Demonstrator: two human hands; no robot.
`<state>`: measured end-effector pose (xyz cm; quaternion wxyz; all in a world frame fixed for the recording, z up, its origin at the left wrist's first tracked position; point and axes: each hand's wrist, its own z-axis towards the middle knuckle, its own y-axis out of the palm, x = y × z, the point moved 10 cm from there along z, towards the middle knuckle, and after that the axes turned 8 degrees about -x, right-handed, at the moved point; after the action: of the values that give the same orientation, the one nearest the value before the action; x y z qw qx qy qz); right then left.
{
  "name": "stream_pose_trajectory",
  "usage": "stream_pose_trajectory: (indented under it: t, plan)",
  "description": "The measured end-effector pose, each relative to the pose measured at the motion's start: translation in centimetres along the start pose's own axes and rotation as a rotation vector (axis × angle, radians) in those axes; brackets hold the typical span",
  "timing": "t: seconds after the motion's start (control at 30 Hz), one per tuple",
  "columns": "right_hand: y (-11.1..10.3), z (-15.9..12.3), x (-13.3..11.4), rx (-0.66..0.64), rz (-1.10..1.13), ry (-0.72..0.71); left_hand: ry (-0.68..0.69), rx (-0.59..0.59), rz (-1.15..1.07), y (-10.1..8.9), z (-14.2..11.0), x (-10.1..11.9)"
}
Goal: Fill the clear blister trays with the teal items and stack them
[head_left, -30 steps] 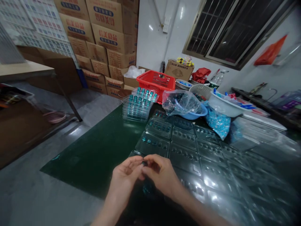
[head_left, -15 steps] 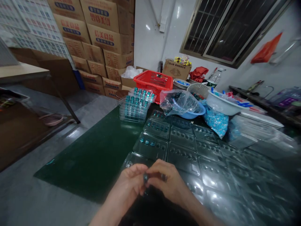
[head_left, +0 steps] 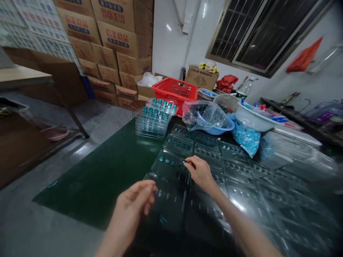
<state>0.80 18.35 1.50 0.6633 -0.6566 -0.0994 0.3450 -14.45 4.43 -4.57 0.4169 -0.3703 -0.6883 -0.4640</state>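
My right hand (head_left: 199,172) reaches over a clear plastic tray (head_left: 168,173), its thumb and fingers pinched on a small dark teal piece (head_left: 184,162). Several shiny teal pieces (head_left: 167,161) sit in a row in that tray, left of my fingertips. Closer to me, my left hand (head_left: 135,201) is raised above the left side of a nearer tray (head_left: 178,210). Its thumb and fingers are pressed together, and whatever may be between them is hidden. A loose teal piece (head_left: 163,219), blurred, shows in the nearer tray.
More clear trays (head_left: 209,171) cover the right of the green table (head_left: 107,171). Behind them stand stacked trays with teal pieces (head_left: 152,123), a red basket (head_left: 174,89), a blue basin (head_left: 217,130) with a plastic bag, a blue-patterned bag (head_left: 246,139) and a white basin (head_left: 254,119).
My hands were together around a small piece and have parted. The right moved forward to the farther tray with a piece; the left drew back to the left.
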Motion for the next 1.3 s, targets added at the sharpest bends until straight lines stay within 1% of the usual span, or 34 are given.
stream_pose_trajectory:
  t: [0.07,0.13,0.23,0.37,0.53,0.63,0.7,0.83,0.97,1.03,1.13,1.23,1.3]
  plan:
    - [0.8,1.2,0.1,-0.052,-0.062,-0.001,0.055,0.127,0.096,-2.6,-0.4,0.8]
    - [1.5,1.9,-0.1,-0.091,-0.095,-0.005,0.067,0.254,0.185,-5.1,-1.0,1.2]
    - [2.5,2.4,-0.5,-0.140,-0.149,0.001,0.055,0.358,0.335,-7.5,-1.6,1.6]
    - [3.3,2.7,-0.5,-0.170,-0.172,0.006,0.073,0.412,0.457,-8.7,-1.8,2.0]
    - [3.4,2.5,0.4,-0.181,-0.111,0.002,0.100,0.440,0.506,-8.8,-2.2,2.1]
    - [3.3,2.4,0.8,-0.192,-0.063,-0.007,0.109,0.455,0.508,-8.5,-2.6,2.1]
    - [3.1,2.3,0.9,-0.188,-0.047,-0.017,0.140,0.464,0.505,-8.0,-2.9,2.4]
    - [2.9,2.3,0.9,-0.167,-0.056,-0.024,0.241,0.429,0.503,-5.6,-3.3,3.6]
    - [3.4,2.3,0.8,-0.168,-0.092,-0.024,0.326,0.370,0.506,-3.5,-3.8,4.6]
    - [3.7,2.4,0.6,-0.172,-0.116,-0.018,0.337,0.314,0.552,-2.8,-3.7,4.6]
    - [4.0,2.4,0.3,-0.188,-0.156,-0.002,0.373,0.204,0.701,-1.5,-3.4,4.2]
    - [4.4,2.6,-0.3,-0.212,-0.190,0.010,0.437,0.083,0.853,0.3,-3.3,3.6]
    - [4.5,2.7,-0.8,-0.229,-0.206,0.016,0.446,-0.013,0.972,2.0,-3.2,2.8]
